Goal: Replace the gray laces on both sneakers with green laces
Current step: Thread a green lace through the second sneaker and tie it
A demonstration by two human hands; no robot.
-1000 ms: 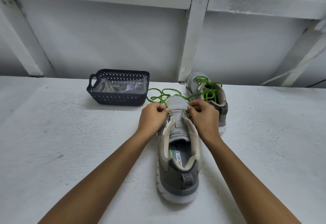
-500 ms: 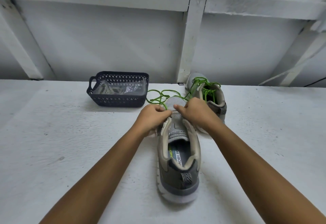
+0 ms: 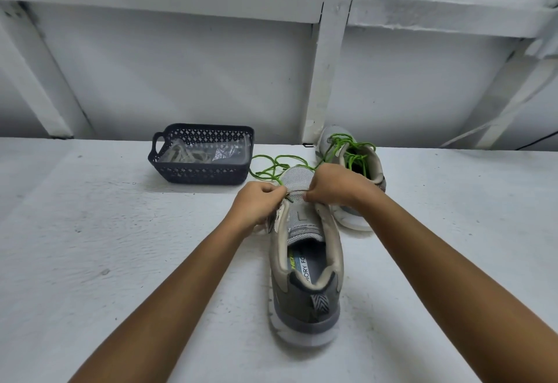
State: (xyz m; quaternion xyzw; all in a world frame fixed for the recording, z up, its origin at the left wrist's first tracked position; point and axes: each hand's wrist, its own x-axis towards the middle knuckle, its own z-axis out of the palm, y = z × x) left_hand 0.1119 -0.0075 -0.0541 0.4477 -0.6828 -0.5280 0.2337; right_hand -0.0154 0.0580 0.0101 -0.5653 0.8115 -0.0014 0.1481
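While the far sneaker (image 3: 333, 144) beyond my right hand (image 3: 335, 185) looks finished, that hand and my left hand (image 3: 256, 200) pinch the green lace (image 3: 273, 168) at the near sneaker's (image 3: 303, 301) first eyelets.

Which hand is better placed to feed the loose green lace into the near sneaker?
Likely left: left hand pinches the green lace by the toe of the near sneaker, slack trailing on its side; right hand sits farther off.

near sneaker (image 3: 305, 280): gray, upright, heel twd cam, mostly unlaced | green lace (image 3: 269, 170): loose by toe | far sneaker (image 3: 372, 164): green-laced
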